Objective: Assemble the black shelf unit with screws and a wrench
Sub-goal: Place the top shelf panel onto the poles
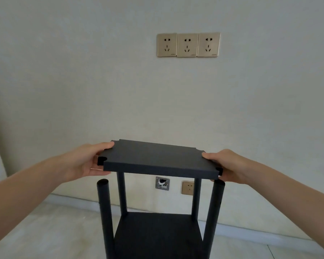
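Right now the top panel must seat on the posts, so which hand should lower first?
Probably the right hand: its corner of the top panel sits at the near right post, while the near left post stands clear below.

Head-height view toward wall point(82, 71)

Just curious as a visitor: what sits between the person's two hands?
The head view shows the black shelf board spanning between the left hand and right hand, each gripping one end.

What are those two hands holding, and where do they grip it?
A black shelf board, held above the posts. The left hand grips its left short edge, the right hand its right short edge.
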